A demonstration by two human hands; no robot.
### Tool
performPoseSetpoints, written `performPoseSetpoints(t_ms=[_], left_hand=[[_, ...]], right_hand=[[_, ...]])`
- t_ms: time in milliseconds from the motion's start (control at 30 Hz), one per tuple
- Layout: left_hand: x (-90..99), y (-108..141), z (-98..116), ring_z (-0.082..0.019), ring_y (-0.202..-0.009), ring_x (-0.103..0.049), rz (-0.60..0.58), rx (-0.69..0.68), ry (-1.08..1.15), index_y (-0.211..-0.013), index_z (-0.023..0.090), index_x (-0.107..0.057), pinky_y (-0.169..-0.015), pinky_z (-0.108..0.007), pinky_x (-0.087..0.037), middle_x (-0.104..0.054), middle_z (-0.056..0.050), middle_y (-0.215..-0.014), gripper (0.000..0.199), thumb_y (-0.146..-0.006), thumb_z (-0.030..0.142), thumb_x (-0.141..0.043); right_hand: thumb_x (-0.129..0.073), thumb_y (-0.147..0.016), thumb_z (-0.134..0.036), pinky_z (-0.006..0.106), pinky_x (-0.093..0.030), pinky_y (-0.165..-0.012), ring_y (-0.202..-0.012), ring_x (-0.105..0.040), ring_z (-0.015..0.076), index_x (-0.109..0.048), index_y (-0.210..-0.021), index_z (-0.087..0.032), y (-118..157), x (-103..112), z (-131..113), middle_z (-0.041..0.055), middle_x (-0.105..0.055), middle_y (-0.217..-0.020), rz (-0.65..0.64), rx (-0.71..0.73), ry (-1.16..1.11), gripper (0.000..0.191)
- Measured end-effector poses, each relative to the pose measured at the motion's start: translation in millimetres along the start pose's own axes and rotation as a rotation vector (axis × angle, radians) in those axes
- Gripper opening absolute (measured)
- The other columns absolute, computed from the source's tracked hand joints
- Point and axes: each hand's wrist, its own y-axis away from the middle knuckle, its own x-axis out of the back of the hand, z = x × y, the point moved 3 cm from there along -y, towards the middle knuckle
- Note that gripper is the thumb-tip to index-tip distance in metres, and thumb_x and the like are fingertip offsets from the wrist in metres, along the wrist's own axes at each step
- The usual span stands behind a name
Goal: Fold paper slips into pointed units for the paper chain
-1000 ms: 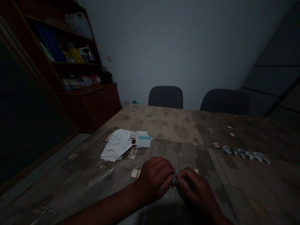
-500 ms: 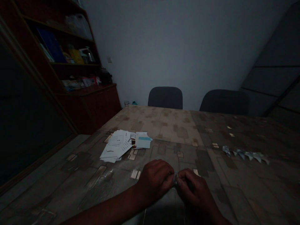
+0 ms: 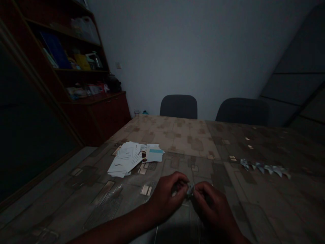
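Between my two hands, just above the near part of the table, is a small folded paper piece (image 3: 190, 191), pale and partly hidden by the fingers. My left hand (image 3: 170, 190) pinches its left side with thumb and fingertips, the fingers curved with a gap behind them. On the other side my right hand (image 3: 212, 203) grips it between thumb and bent forefinger. Off to the right lies a row of several small folded paper pieces (image 3: 264, 168), pointed and greyish white. A loose pile of printed paper sheets (image 3: 125, 159) rests to the left, beyond my left forearm.
A patterned cloth covers the table (image 3: 177, 130). A light card with a blue band (image 3: 154, 155) lies at the paper pile's right end. Two dark chairs (image 3: 178, 105) stand at the far edge. A wooden shelf cabinet (image 3: 109, 108) is at the back left.
My left fingers have lifted and opened out slightly around the folded paper, so more of it shows. My right hand keeps its pinch. The paper pile and the row stay put.
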Motion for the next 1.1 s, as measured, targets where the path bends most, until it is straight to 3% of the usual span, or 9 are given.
performPoseSetpoints(t_ms=[100,200,500,700,900,1000,1100], left_hand=[[-2.5,-0.8,-0.1,-0.014,-0.072,-0.062,0.012,0.131,0.181,-0.09,0.015,-0.061,-0.068,-0.023,-0.048,-0.067,-0.001,-0.078,0.022,-0.07,0.009,-0.068],[-5.7,0.0,-1.1,-0.013,-0.07,-0.061,0.032,0.18,0.237,-0.085,0.015,-0.061,-0.067,-0.022,-0.048,-0.066,0.0,-0.076,0.024,-0.065,0.003,-0.067],[-11.4,2.7,-3.8,-0.013,-0.066,-0.059,0.066,0.236,0.229,-0.077,0.015,-0.061,-0.062,-0.022,-0.046,-0.064,0.001,-0.07,0.01,-0.071,0.009,-0.067],[-12.2,4.3,-6.4,-0.013,-0.066,-0.059,0.065,0.203,0.18,-0.077,0.015,-0.063,-0.062,-0.021,-0.046,-0.064,0.0,-0.069,0.01,-0.071,0.007,-0.066],[-11.7,4.7,-5.0,-0.014,-0.066,-0.06,0.072,0.17,0.154,-0.079,0.015,-0.064,-0.063,-0.022,-0.046,-0.065,0.0,-0.07,0.01,-0.071,0.009,-0.068],[-10.4,4.3,-2.6,-0.014,-0.065,-0.06,0.062,0.163,0.165,-0.076,0.015,-0.065,-0.063,-0.022,-0.046,-0.065,0.0,-0.069,0.009,-0.07,0.01,-0.07],[-6.2,2.5,-2.0,-0.014,-0.066,-0.059,0.057,0.179,0.24,-0.077,0.015,-0.065,-0.063,-0.023,-0.045,-0.064,0.0,-0.068,0.004,-0.074,0.015,-0.068]], right_hand=[[-0.046,-0.092,-0.032,0.023,-0.045,-0.056,-0.06,-0.06,0.0152,-0.06,-0.075,-0.02,-0.6,4.2,0.3,0.0007,-0.063,-0.066,0.039,-0.003,0.011,0.025],[-0.047,-0.091,-0.031,0.023,-0.045,-0.056,-0.061,-0.061,0.0153,-0.061,-0.076,-0.02,0.4,3.7,1.0,0.0009,-0.064,-0.067,0.039,0.0,0.017,0.024],[-0.057,-0.084,-0.027,0.023,-0.049,-0.055,-0.059,-0.06,0.0152,-0.06,-0.089,-0.022,1.2,7.0,-2.3,0.0001,-0.064,-0.069,0.165,0.08,0.069,0.008],[-0.054,-0.086,-0.021,0.023,-0.048,-0.057,-0.062,-0.059,0.0145,-0.059,-0.087,-0.022,0.6,7.3,-5.4,0.0009,-0.061,-0.074,0.147,0.161,0.05,0.005],[-0.056,-0.087,-0.028,0.024,-0.05,-0.06,-0.067,-0.063,0.0162,-0.059,-0.095,-0.021,3.1,2.8,3.3,0.0025,-0.066,-0.077,0.1,0.025,-0.002,0.011],[-0.056,-0.087,-0.035,0.024,-0.051,-0.061,-0.069,-0.066,0.0172,-0.057,-0.1,-0.02,3.7,-0.9,10.1,0.0035,-0.069,-0.078,0.087,-0.116,-0.17,0.02],[-0.059,-0.085,-0.038,0.025,-0.051,-0.063,-0.07,-0.066,0.0176,-0.058,-0.092,-0.02,2.5,-3.4,12.1,0.003,-0.068,-0.076,0.049,-0.194,-0.329,0.019]])
